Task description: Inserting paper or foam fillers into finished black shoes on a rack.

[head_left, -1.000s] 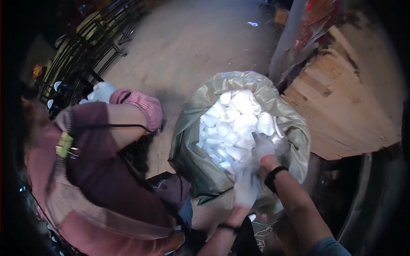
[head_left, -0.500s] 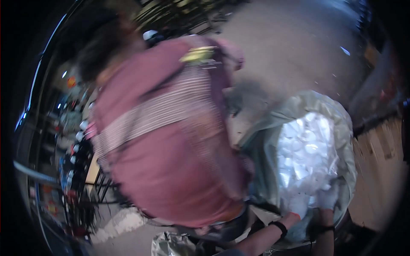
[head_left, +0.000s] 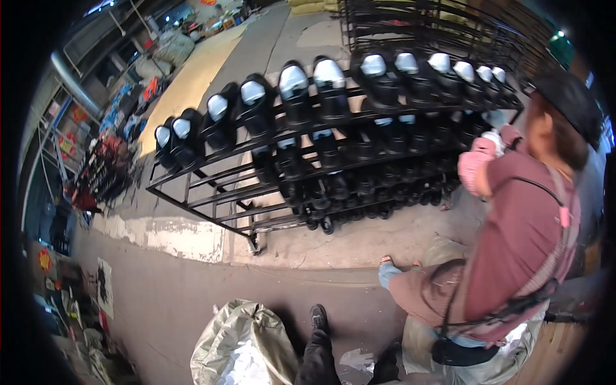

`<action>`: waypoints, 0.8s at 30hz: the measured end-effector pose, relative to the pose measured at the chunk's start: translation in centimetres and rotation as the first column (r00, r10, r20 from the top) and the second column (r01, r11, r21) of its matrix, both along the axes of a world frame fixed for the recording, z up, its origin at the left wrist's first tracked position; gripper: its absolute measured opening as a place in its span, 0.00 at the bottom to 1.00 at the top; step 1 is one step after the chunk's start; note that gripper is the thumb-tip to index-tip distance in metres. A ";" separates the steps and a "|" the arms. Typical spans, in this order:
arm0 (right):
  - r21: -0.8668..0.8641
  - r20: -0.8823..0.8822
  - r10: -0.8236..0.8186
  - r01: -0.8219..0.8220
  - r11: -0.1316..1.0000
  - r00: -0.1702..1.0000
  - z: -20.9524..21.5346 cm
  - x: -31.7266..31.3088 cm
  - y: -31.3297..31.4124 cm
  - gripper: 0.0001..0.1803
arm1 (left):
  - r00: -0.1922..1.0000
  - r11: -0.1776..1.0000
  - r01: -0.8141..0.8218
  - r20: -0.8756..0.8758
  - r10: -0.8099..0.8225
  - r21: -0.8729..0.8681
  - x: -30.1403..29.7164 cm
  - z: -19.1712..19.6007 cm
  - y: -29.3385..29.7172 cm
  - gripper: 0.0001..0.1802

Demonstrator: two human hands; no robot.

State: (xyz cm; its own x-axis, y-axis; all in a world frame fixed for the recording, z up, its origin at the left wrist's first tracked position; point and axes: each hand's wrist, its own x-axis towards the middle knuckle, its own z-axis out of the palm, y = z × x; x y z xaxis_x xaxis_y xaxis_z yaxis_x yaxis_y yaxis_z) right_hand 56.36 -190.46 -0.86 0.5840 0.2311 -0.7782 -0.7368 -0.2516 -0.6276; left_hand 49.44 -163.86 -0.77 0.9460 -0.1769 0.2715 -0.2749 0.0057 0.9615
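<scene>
Neither of my hands is in view. My dark-trousered leg and shoe [head_left: 319, 317] show at the lower edge, beside an olive sack [head_left: 273, 327] holding white pieces [head_left: 247, 366]. A small white scrap [head_left: 358, 360], perhaps a glove or plastic, lies on the floor between my feet. Ahead stands a black metal shoe rack [head_left: 212, 221] with several tiers of black shoes [head_left: 296, 96]. White pieces [head_left: 329, 74] fill the openings of the top-row shoes. At the rack's right end a person in a maroon top [head_left: 520, 237] reaches toward the shoes with pink-sleeved arms.
A second pale sack [head_left: 420, 343] stands at the lower right, partly hidden by the person. More black racks [head_left: 423, 25] stand behind. Piled goods [head_left: 102, 167] line the far left, and a yellowish strip [head_left: 192, 83] runs along the floor.
My white-gloved hands, earlier inside a sack of white pieces, have left the view. The view has swung to the shoe rack; the person now appears at the right instead of close in front.
</scene>
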 end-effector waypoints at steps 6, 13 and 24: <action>0.257 0.307 0.672 -0.738 0.624 0.674 -6.2 2.7 24.0 0.32 | 0.763 0.781 -0.391 -0.646 -0.020 -0.487 -11.3 -6.2 20.5 0.31; 0.456 0.288 -0.061 -0.080 0.887 0.956 -18.0 13.9 52.7 0.29 | 0.694 0.693 -0.579 -0.187 0.696 0.429 0.0 -24.4 40.5 0.27; -0.811 0.574 0.628 -0.257 0.526 -0.526 -32.8 23.5 77.7 0.17 | 0.609 0.391 -0.566 0.049 0.791 0.726 13.2 -31.4 48.9 0.14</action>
